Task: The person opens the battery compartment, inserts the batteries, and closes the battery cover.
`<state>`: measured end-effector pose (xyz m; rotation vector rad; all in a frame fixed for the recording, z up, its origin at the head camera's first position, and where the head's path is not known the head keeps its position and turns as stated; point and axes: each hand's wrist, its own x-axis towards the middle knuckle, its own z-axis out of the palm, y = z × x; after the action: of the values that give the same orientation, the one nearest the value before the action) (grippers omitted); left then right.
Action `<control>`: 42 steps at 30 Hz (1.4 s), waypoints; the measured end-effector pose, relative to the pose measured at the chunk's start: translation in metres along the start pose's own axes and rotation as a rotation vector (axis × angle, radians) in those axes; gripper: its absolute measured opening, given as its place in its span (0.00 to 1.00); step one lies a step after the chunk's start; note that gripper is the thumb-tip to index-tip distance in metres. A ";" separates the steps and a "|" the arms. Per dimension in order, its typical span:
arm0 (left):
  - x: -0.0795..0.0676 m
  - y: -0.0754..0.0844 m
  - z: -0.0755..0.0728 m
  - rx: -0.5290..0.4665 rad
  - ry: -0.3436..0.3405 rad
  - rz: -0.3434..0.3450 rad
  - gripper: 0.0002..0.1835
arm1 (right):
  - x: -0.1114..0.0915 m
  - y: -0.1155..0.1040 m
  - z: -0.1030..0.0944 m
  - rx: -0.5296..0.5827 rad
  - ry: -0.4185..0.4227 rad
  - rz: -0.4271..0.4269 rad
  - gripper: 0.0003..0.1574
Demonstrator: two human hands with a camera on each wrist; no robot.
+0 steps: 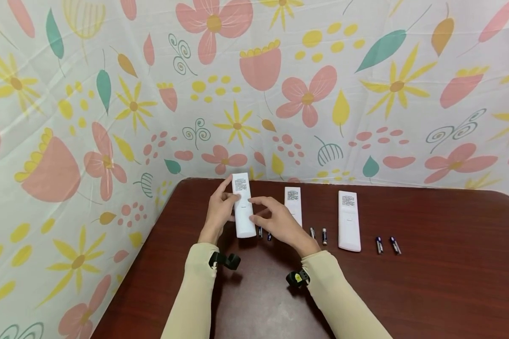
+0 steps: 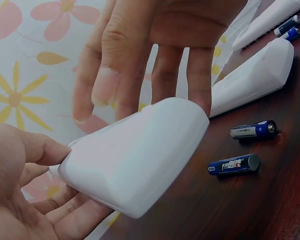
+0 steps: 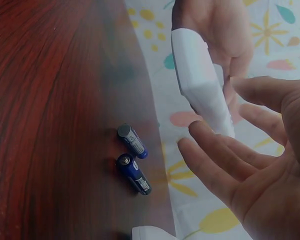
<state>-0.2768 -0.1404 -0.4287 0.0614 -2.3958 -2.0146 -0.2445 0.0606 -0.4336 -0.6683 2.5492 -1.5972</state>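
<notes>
My left hand point(image 1: 219, 207) grips a white remote control point(image 1: 243, 219), thumb on its face and fingers round its left edge. The remote's back faces up, with a printed label at the far end and a small mark near its middle. In the left wrist view the remote point(image 2: 145, 155) is tilted over the table. My right hand point(image 1: 282, 221) is at the remote's right edge, fingers loosely extended and thumb apart, as the right wrist view also shows. Two blue-and-silver batteries point(image 2: 235, 164) lie on the table beneath and to the right of the held remote.
Two more white remotes lie back up on the dark wooden table point(image 1: 254, 301), one in the middle point(image 1: 293, 197) and one farther right point(image 1: 349, 226). Batteries point(image 1: 324, 236) lie beside the middle one, and more batteries point(image 1: 379, 245) beside the right one. A flower-patterned cloth point(image 1: 280, 94) hangs behind.
</notes>
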 end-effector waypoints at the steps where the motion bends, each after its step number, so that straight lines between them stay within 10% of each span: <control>1: -0.001 -0.001 0.000 -0.002 0.001 0.002 0.34 | 0.000 0.000 0.001 -0.002 -0.003 0.003 0.32; 42: -0.007 -0.004 0.007 -0.029 0.018 0.047 0.34 | -0.002 -0.007 0.010 -0.157 0.011 -0.071 0.28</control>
<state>-0.2695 -0.1344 -0.4341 0.0233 -2.3337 -2.0198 -0.2382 0.0507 -0.4326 -0.7738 2.7098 -1.4342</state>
